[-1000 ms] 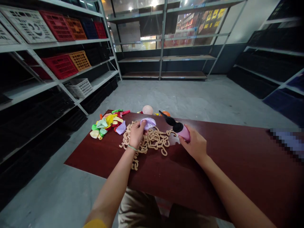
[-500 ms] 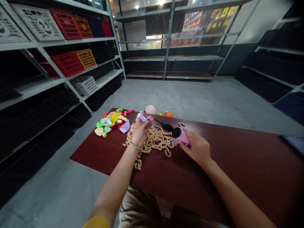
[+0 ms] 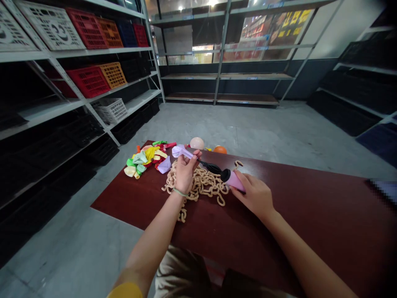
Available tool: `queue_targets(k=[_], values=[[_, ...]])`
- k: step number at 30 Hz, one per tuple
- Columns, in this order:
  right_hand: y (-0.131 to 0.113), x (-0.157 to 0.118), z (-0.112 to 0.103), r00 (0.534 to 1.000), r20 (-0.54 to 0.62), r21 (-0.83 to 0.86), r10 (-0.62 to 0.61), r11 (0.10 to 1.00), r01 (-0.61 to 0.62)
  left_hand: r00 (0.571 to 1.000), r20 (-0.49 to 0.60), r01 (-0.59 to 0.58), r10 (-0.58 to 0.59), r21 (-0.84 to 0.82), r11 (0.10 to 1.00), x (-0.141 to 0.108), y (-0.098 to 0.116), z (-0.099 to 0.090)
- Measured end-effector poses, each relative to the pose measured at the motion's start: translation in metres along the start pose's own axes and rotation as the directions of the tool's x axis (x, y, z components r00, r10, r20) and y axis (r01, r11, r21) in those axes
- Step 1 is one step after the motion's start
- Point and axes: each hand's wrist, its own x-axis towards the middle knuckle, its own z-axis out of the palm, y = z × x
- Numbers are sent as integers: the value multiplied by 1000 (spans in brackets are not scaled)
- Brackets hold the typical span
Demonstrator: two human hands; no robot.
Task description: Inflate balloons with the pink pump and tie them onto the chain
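Between the fingers of my left hand (image 3: 185, 174) is a limp purple balloon (image 3: 179, 151), its neck toward the right. The black nozzle of a pink balloon pump (image 3: 235, 181) meets that neck at my fingertips; whether the tip is inside it I cannot tell. My right hand (image 3: 256, 194) is wrapped round the pump's pink body. Below both hands lies a heap of tan ring-like links (image 3: 201, 184) on the dark red table (image 3: 124, 203). A pile of uninflated balloons (image 3: 149, 156) in several colours is left of my left hand.
Beyond the table's far edge are a pale pink balloon (image 3: 197, 143) and an orange balloon (image 3: 220, 150), both inflated. Shelving with plastic crates (image 3: 88, 80) stands left; a metal rack (image 3: 218, 76) is at the back. A blurred-out object (image 3: 384, 188) is at the right edge.
The pump has moved left, bringing its nozzle to the purple balloon's neck. In my left hand the balloon is turned and stretched out more to the left.
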Motion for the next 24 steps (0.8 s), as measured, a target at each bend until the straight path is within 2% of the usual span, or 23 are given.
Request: queue_targets(k=[7,12,19,24], values=[[-5,1,2,1000,7,-5,15,1000,-15,999,-8,-33,34,63,997,-4,-9,2],[-11,2,2,999,30,15,17,1000,-17,998,30,-50,48,53,997,-8,-15,4],[-15,3,0,998,51,23,49,998,-50,999,3,-53,53,104,993,-10,-17,7],[-17,5,-1,997,55,18,60,998,-61,999,25,-45,43,109,993,-10,-18,8]])
